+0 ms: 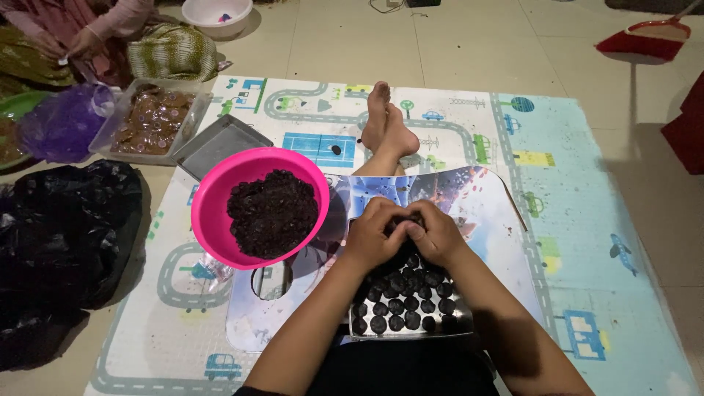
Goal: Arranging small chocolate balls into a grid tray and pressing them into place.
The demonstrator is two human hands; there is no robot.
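Note:
My left hand [374,236] and my right hand [434,233] are pressed together over the far end of a metal tray [458,330] on my lap. Both curl around a small dark lump of the mixture, mostly hidden between the fingers. The tray holds several rows of dark round balls [402,302]. Just left of my hands stands a pink bowl [213,205] filled with a dark crumbly mixture [273,213]. Under the tray lies a printed cardboard sheet [484,205].
My bare feet [387,125] stretch out on a play mat [587,242] with a road pattern. An empty metal tray [218,143], a clear box of brown pieces [152,121], a purple bag [62,121] and a black bag [62,235] lie left. Another person sits far left; a red dustpan [645,40] lies at the far right.

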